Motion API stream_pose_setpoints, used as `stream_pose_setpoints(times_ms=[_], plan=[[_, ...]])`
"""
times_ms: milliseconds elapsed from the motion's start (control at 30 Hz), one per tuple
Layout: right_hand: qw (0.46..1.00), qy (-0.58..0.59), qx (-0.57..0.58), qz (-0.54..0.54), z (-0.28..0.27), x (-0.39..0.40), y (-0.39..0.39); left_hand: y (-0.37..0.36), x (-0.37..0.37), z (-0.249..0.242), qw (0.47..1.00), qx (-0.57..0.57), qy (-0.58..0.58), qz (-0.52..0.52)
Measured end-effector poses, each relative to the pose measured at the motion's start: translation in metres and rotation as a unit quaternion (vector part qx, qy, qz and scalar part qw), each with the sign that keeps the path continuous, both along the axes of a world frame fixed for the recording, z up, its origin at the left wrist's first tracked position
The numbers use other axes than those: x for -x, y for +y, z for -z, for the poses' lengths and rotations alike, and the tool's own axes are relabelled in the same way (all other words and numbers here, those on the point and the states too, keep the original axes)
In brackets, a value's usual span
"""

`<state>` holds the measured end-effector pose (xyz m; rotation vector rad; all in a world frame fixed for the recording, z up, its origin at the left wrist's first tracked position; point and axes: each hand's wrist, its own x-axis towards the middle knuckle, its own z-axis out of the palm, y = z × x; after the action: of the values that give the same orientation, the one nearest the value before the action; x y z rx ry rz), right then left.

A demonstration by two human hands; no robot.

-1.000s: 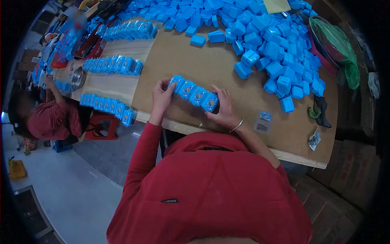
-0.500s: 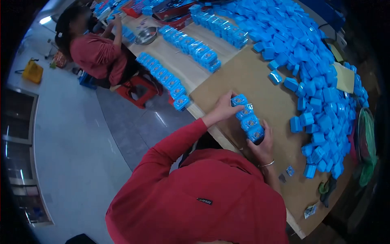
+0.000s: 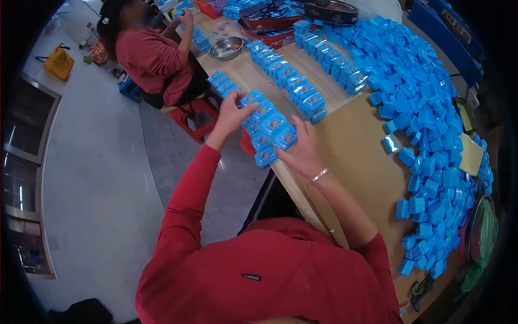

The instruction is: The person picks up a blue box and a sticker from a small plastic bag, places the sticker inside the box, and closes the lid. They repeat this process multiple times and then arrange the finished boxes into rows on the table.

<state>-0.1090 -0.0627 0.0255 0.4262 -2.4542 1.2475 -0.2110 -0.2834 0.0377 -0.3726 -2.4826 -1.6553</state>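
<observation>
Between my two hands is a short row of small blue boxes with pictures on their tops. My left hand grips the far end of it, thumb along the side. At the near end my right hand presses with thumb and fingers, a bracelet on its wrist. The held row overlaps a longer row of similar blue boxes along the table's edge. Further right on the table, another stacked row of blue boxes runs parallel.
A large heap of blue boxes covers the right side of the brown board. A metal bowl and red trays stand farther back. At the left, a person in a red top sits on a red stool.
Both hands have carried the short row of boxes from the brown board, forward and left, over the row at the table's edge. The head view has shifted too.
</observation>
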Motion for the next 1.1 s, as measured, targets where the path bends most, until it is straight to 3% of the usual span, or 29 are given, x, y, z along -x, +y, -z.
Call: stream_pose_setpoints(times_ms=[100,167,400,533,867,1067,1100], plan=[[0.999,0.012,0.008,-0.038,-0.003,0.064,-0.052,-0.062,0.052,-0.001,0.998,-0.043,-0.018,-0.036],[0.999,0.016,0.008,-0.036,0.003,0.105,-0.087,-0.101,0.092,0.001,0.999,-0.012,-0.012,-0.045],[1.0,0.002,0.017,-0.025,0.021,0.185,-0.153,-0.161,0.18,0.014,0.995,-0.023,-0.097,-0.007],[1.0,-0.016,-0.007,-0.002,0.028,0.202,-0.167,-0.173,0.206,0.034,0.989,-0.048,-0.141,-0.006],[0.999,-0.031,-0.012,-0.014,0.032,0.202,-0.168,-0.171,0.21,0.06,0.99,-0.075,-0.12,-0.004],[0.998,-0.051,-0.009,-0.035,0.027,0.194,-0.166,-0.174,0.214,0.063,0.995,-0.016,-0.086,-0.042],[0.999,-0.005,0.008,-0.036,0.032,0.19,-0.162,-0.168,0.209,0.059,0.995,0.004,-0.087,-0.057]])
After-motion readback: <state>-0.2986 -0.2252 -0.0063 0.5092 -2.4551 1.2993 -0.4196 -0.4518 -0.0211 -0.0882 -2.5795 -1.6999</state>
